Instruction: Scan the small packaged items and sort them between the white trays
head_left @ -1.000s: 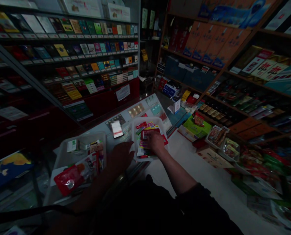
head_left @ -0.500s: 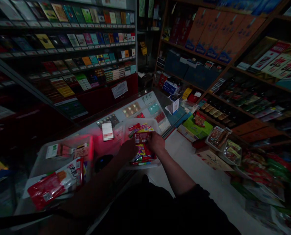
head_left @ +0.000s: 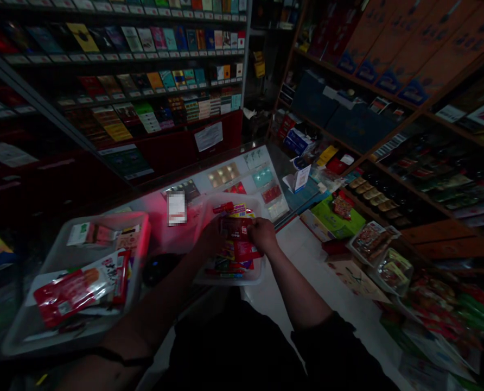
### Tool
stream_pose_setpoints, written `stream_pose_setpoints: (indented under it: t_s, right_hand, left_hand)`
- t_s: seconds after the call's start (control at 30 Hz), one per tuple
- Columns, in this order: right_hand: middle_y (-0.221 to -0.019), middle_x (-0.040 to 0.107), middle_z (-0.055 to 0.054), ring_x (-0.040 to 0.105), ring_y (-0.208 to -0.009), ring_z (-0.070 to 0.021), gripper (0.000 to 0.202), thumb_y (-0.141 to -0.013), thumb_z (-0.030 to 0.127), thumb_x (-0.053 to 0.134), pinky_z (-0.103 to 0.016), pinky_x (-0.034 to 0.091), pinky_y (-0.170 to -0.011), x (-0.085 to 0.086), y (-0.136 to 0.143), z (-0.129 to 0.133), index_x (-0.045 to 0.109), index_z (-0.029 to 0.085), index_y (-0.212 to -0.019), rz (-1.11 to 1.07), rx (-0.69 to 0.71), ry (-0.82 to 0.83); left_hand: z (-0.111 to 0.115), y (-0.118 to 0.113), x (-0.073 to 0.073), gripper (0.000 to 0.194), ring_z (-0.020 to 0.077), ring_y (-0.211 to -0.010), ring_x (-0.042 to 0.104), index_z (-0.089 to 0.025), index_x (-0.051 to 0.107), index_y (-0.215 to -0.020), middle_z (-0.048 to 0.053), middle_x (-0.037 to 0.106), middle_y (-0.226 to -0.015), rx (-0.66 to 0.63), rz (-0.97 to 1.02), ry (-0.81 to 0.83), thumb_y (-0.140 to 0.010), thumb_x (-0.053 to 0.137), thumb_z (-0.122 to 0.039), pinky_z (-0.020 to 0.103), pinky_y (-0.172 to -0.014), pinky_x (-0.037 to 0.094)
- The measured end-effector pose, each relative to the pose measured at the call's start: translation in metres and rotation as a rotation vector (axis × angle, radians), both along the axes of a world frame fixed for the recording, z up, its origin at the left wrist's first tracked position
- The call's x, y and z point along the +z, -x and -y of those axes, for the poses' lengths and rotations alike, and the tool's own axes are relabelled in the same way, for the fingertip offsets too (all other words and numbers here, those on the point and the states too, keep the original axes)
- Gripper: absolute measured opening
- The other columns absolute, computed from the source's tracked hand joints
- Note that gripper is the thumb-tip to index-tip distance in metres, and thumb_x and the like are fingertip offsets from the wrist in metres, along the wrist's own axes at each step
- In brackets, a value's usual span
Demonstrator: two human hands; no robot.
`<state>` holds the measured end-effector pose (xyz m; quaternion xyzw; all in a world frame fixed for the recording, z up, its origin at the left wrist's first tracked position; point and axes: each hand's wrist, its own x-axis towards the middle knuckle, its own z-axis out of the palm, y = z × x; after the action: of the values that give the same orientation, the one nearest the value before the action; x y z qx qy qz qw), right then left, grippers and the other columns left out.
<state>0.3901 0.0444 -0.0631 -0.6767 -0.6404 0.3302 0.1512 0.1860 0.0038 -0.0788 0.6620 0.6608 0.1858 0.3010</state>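
Note:
Both of my hands are over a white plastic bin on the counter, which holds colourful small snack packets. Between them is a dark red snack packet with pale print. My right hand is closed, pinching the packet's right edge. On the other side, my left hand grips its left end, with the fingers partly lost in shadow. Another bright red packet lies just below the held one.
To the left stands a second white bin with a large red-and-white snack bag. A glass counter runs behind, below shelves of small boxes. Snack trays and shelving stand at right. A pixelated card lies near the bin.
The red packet has turned between my hands: its barcode side no longer shows, and pale print does. The bright red packet below shows more. My view has tilted down and shifted left.

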Motion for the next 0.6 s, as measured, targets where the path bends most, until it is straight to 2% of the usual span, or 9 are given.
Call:
stream_pose_setpoints:
  t_s: [0.07,0.13,0.2,0.27,0.37,0.47,0.6]
  right_hand:
    - [-0.073,0.071,-0.001,0.065,-0.071,-0.0166,0.015,-0.087,0.027,0.061,-0.025,0.046,-0.067,-0.002,-0.007,-0.004,0.069,0.02,-0.076,-0.15,0.042,0.03]
    - [-0.065,0.065,0.003,0.058,-0.061,-0.0141,0.017,-0.086,0.028,0.058,-0.023,0.042,-0.059,-0.003,-0.014,-0.005,0.066,0.021,-0.073,-0.31,0.093,0.087]
    - [-0.063,0.062,0.005,0.053,-0.056,-0.0129,0.016,-0.086,0.03,0.058,-0.023,0.039,-0.055,-0.003,-0.02,-0.006,0.066,0.021,-0.075,-0.425,0.152,0.124]
    - [-0.064,0.061,0.005,0.053,-0.056,-0.0127,0.017,-0.086,0.031,0.058,-0.023,0.039,-0.056,-0.001,-0.025,-0.006,0.066,0.021,-0.076,-0.454,0.194,0.106]
    - [-0.07,0.063,0.003,0.057,-0.065,-0.0138,0.017,-0.085,0.03,0.06,-0.024,0.043,-0.063,0.006,-0.028,-0.003,0.066,0.02,-0.073,-0.372,0.185,0.009]
    - [-0.088,0.07,-0.001,0.065,-0.082,-0.0167,0.014,-0.085,0.028,0.062,-0.027,0.048,-0.077,0.019,-0.026,0.003,0.069,0.019,-0.076,-0.277,0.148,-0.102]
    - [-0.105,0.073,-0.005,0.068,-0.099,-0.0197,0.011,-0.087,0.024,0.064,-0.032,0.05,-0.093,0.035,-0.015,0.015,0.071,0.02,-0.079,-0.235,0.168,-0.178]
  left_hand:
    - [-0.004,0.001,0.001,0.058,0.0276,-0.123,0.069,-0.015,0.052,-0.146,0.015,0.07,-0.138,0.064,0.013,0.057,-0.087,0.055,-0.016,0.041,-0.103,0.056]
    - [-0.006,0.004,0.003,0.058,0.0291,-0.118,0.07,-0.012,0.054,-0.143,0.017,0.071,-0.132,0.093,-0.028,0.067,-0.085,0.059,-0.015,0.041,-0.101,0.056]
    - [-0.006,0.009,0.008,0.046,0.0309,-0.118,0.068,-0.012,0.064,-0.132,0.018,0.073,-0.125,0.033,-0.119,0.003,-0.087,0.06,-0.017,0.044,-0.103,0.054]
    - [-0.005,0.015,0.017,0.026,0.0324,-0.122,0.066,-0.015,0.074,-0.111,0.017,0.073,-0.123,-0.054,-0.206,-0.074,-0.091,0.059,-0.021,0.046,-0.108,0.051]
    - [-0.002,0.027,0.033,0.02,0.0316,-0.127,0.063,-0.018,0.077,-0.095,0.015,0.069,-0.133,-0.122,-0.224,-0.142,-0.093,0.059,-0.024,0.048,-0.113,0.049]
    - [0.0,0.045,0.047,0.016,0.0307,-0.129,0.063,-0.018,0.078,-0.096,0.012,0.067,-0.139,-0.149,-0.172,-0.172,-0.091,0.064,-0.024,0.048,-0.115,0.049]
    - [0.007,0.072,0.054,0.016,0.0291,-0.132,0.061,-0.021,0.078,-0.096,0.009,0.066,-0.144,-0.176,-0.116,-0.201,-0.091,0.063,-0.025,0.05,-0.117,0.048]
